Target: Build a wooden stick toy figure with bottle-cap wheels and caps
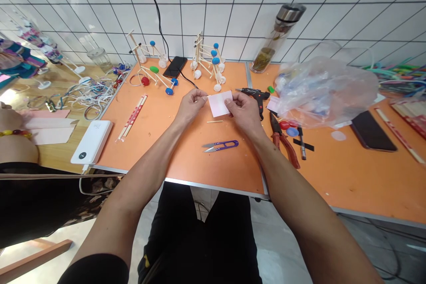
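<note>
A small pale pink square of paper is held up over the orange table between my two hands. My right hand pinches its right edge, thumb on top. At the paper's upper left corner, my left hand has its thumb and fingertips closed. Just below the paper lies a short wooden stick. Purple-handled thread snips rest nearer the table's front edge. Behind my right hand sits a black glue gun, partly covered by that hand. Red-handled pliers lie beside my right forearm.
Two stick models with bottle-cap wheels stand near the tiled wall, beside a black phone. A glass tea bottle and a plastic bag are at right. At left are a white power bank and another person's arm.
</note>
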Demonstrator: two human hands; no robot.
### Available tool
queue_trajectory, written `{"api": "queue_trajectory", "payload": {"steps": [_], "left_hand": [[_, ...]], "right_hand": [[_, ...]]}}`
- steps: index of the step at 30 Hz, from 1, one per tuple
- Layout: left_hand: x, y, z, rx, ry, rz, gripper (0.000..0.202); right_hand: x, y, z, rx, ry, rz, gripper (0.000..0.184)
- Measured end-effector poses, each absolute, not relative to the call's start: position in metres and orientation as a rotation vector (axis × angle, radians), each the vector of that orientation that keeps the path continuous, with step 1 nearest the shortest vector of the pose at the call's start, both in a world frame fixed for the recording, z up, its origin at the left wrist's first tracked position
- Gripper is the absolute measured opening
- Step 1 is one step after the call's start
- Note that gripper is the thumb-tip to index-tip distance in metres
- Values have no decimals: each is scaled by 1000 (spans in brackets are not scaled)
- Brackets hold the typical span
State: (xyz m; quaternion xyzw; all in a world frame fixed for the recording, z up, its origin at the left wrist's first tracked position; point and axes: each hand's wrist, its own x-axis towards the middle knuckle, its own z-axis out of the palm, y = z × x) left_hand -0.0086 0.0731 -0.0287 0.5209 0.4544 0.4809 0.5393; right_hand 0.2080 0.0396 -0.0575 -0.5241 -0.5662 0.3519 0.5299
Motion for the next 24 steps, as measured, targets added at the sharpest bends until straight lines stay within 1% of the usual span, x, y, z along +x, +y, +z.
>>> {"api": "queue_trajectory", "payload": {"steps": [3,7,11,13,17,18,21,24], "left_hand": [[-9,70,-27,1202,1104,1122,24],[-9,67,-24,1170,1124,1098,33],[-8,64,-21,1139,1125,1076,33],[-7,64,-22,1144,1091,1037,30],[-6,63,-28,1202,1036,968,18],[-5,62,-30,1224,1034,958,18],[-4,62,-33,1267,1048,938,31],[-5,63,-34,1246,1080,964,34]], "right_hand": [[208,39,-56,-1266,-1355,837,46],[207,39,-56,-1251,-1329,823,43],[208,41,-59,-1240,-1321,797,42],[208,41,-59,-1238,-1314,801,43],[206,39,-56,-1258,-1288,837,42],[205,38,-55,-1261,-1286,846,42],[203,37,-53,-1254,-1293,873,41],[204,37,-52,-1253,-1303,897,31]]}}
